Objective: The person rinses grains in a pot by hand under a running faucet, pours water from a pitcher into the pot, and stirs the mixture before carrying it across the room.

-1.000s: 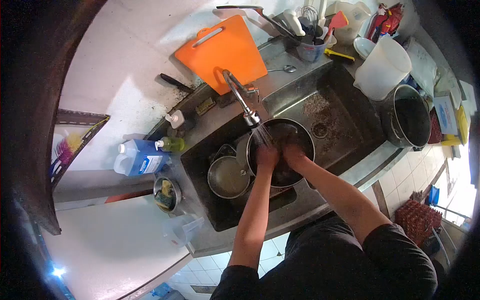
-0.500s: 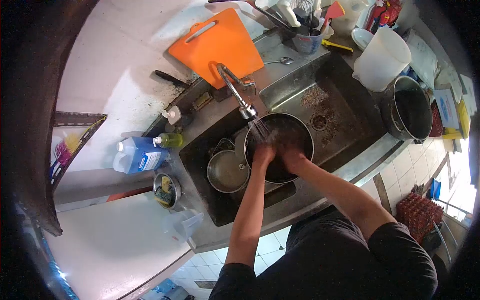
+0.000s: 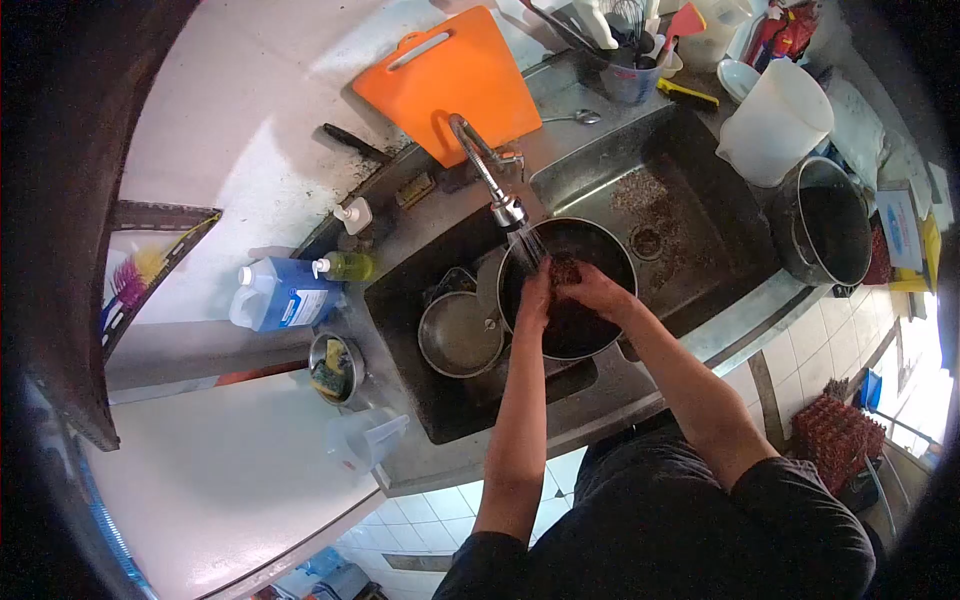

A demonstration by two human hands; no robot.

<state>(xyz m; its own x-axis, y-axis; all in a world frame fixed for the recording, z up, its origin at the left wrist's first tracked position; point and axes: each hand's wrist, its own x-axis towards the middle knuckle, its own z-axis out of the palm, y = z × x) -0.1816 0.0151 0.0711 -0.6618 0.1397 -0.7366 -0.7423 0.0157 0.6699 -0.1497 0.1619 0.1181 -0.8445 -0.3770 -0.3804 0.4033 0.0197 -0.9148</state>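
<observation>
A large dark round pot (image 3: 590, 352) stands in the sink under the running faucet (image 3: 508, 208). Both of my hands are inside its rim, cupped toward each other around a clump of small dark reddish-brown bits (image 3: 566, 272), whose kind I cannot make out. My left hand (image 3: 537, 298) is in the stream, its fingers partly hidden by water. Curled over the clump from the other side is my right hand (image 3: 600, 292). More dark contents lie in the pot below. A smaller metal pan (image 3: 460, 335) sits beside it on the left.
Scattered bits surround the drain (image 3: 647, 241) in the right basin. An orange cutting board (image 3: 455, 85) leans behind the faucet. A metal pot (image 3: 826, 222) and white pitcher (image 3: 778, 120) stand at right. Blue jug (image 3: 285, 293), sponge bowl (image 3: 335, 368) and clear jug (image 3: 362, 440) stand at left.
My hands have risen from deep in the pot and come together, bringing up the dark reddish-brown clump between them. Water still runs from the faucet.
</observation>
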